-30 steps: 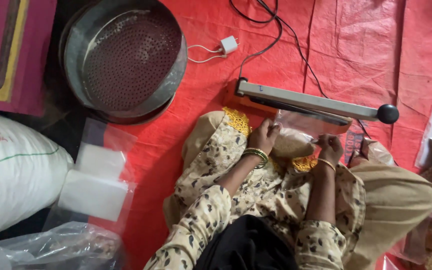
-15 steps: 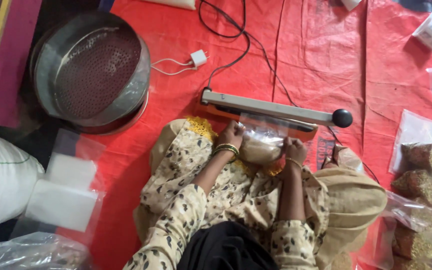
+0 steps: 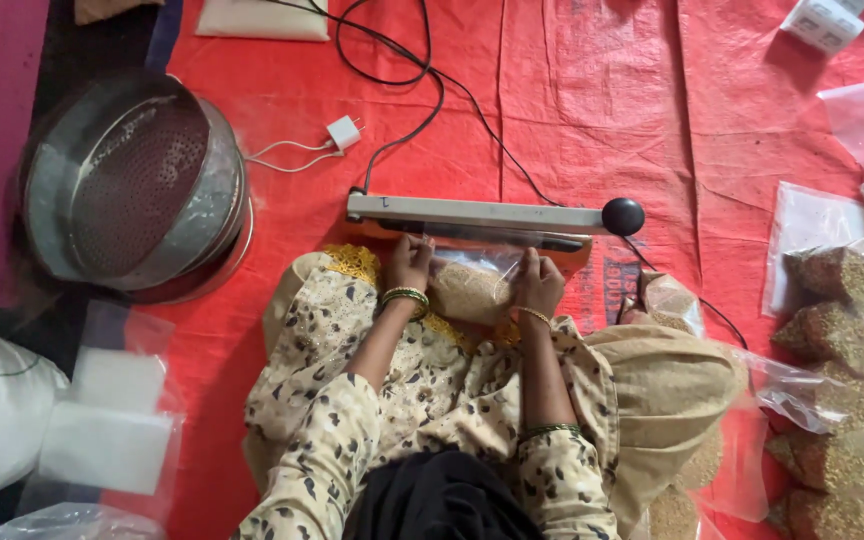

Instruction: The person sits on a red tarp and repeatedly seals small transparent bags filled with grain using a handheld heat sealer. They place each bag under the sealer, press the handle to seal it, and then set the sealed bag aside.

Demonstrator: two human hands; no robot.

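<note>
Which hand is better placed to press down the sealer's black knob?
The right hand, probably. It grips the grain bag on the side nearer the black knob of the sealer; the left hand is at the hinge end.

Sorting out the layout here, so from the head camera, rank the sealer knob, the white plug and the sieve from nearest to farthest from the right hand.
1. Sealer knob, just up and right of the right hand.
2. White plug, up to the left.
3. Sieve, far left.

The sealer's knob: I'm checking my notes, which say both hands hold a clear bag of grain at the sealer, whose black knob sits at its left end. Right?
Not quite. In the head view the left hand and right hand do hold the bag at the sealer, but its black knob is at the right end.
</note>
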